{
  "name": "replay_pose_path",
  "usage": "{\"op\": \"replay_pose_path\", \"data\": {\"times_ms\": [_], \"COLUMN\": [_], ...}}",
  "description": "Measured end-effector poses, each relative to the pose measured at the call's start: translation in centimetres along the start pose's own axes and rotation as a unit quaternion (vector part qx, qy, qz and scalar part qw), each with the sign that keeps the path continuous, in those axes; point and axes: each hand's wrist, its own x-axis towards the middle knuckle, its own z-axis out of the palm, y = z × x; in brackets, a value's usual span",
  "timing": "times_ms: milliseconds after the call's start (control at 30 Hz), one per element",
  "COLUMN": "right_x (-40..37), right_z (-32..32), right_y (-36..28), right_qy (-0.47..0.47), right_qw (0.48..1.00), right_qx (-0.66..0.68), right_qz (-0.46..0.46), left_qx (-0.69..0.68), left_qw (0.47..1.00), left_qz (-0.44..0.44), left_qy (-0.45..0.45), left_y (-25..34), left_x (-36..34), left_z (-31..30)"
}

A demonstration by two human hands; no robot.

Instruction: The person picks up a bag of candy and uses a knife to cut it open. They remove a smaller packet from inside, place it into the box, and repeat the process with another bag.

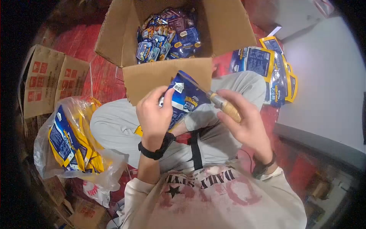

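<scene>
A blue Milk Candy bag [185, 100] with a white band and yellow trim is tilted over my lap. My left hand [154, 110] pinches it along its left side, thumb near a white arrow-shaped mark. Closed around the pale handle of a wooden-handled tool [228, 108] is my right hand [244, 120]. A metal collar joins that handle to a thin, narrow strip, which lies along the bag's upper right edge. Just beyond the bag stands an open cardboard box [167, 76], its front flap folded down towards me.
Inside the box lie many shiny packets [187, 42]. At left, a clear plastic bag [42, 152] holds more blue-and-yellow bags [65, 139]. Flattened candy bags [257, 63] lie at right, near a white panel [324, 84]. A printed carton [42, 82] stands far left.
</scene>
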Motion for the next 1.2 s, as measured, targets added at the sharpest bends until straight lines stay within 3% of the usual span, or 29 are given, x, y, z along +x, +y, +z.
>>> {"op": "replay_pose_path", "data": {"times_ms": [167,433,600,700,800,1200], "right_x": [-0.1,1.4,1.8,1.8,1.8,2.1], "right_z": [1.4,3.8,4.2,4.5,4.6,3.6], "right_y": [-0.4,-1.2,-1.6,-1.4,-1.5,-3.4], "right_qy": [0.011,-0.039,-0.056,-0.026,-0.04,-0.082], "right_qw": [0.999,0.99,0.99,0.985,0.981,0.963], "right_qx": [-0.009,-0.064,-0.081,-0.092,-0.123,-0.21], "right_qz": [-0.039,-0.119,-0.103,-0.141,-0.147,-0.148], "left_qx": [-0.108,-0.052,-0.053,-0.059,-0.044,-0.007], "left_qw": [0.984,0.994,0.994,0.991,0.988,0.994], "left_qz": [-0.143,-0.004,-0.004,0.002,0.051,0.036], "left_qy": [0.018,0.1,0.1,0.117,0.136,0.106], "left_y": [-2.7,-3.2,-2.4,-2.3,-2.7,-2.5], "left_x": [-1.2,-2.0,-1.8,-1.7,-1.7,-1.2], "left_z": [0.1,0.7,0.5,0.9,1.2,1.3]}}
